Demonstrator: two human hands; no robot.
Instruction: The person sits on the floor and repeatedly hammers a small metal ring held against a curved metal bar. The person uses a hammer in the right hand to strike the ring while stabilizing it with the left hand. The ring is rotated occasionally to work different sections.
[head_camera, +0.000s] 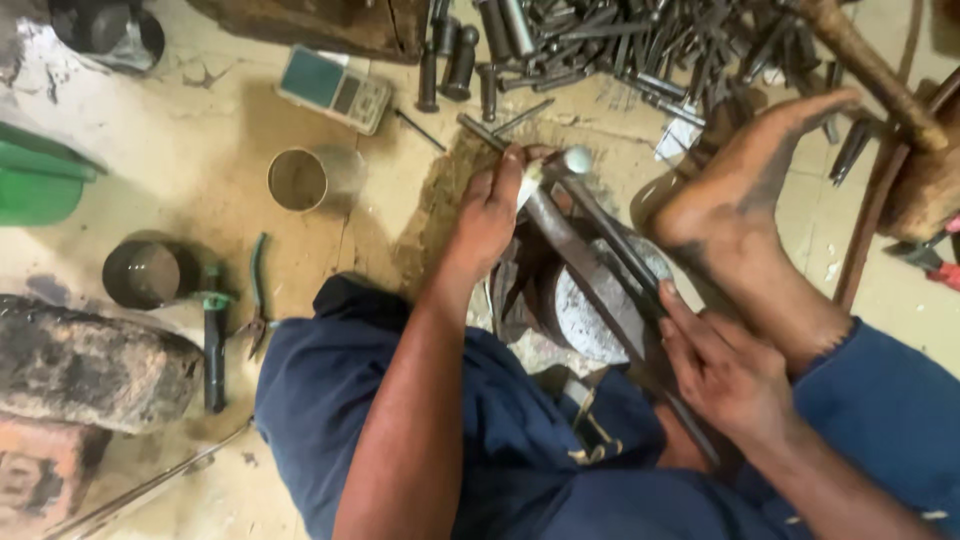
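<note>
The left hand is gripping the far end of a long file lying across the anvil, the right hand is clasping its near end, and work is appearing mid-stroke, unfinished.

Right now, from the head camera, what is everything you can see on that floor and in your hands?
Long metal tool: one, dark steel, held across a round metal block, both hands on it.
Round metal block: one, grey, between the legs.
Metal rods and bolts: a heap, dark, top centre.
Metal cups: two, one brassy, one dark at left.
Digital scale: one, pale with green panel, top.
Pliers: one, green handles, left.
Hammer: one, dark, beside the pliers.
Green bin: one, left edge.
Stone: one, dark, lower left.
Bare foot: one, right.
Left hand: on the tool's far end.
Right hand: on its near end.
</note>
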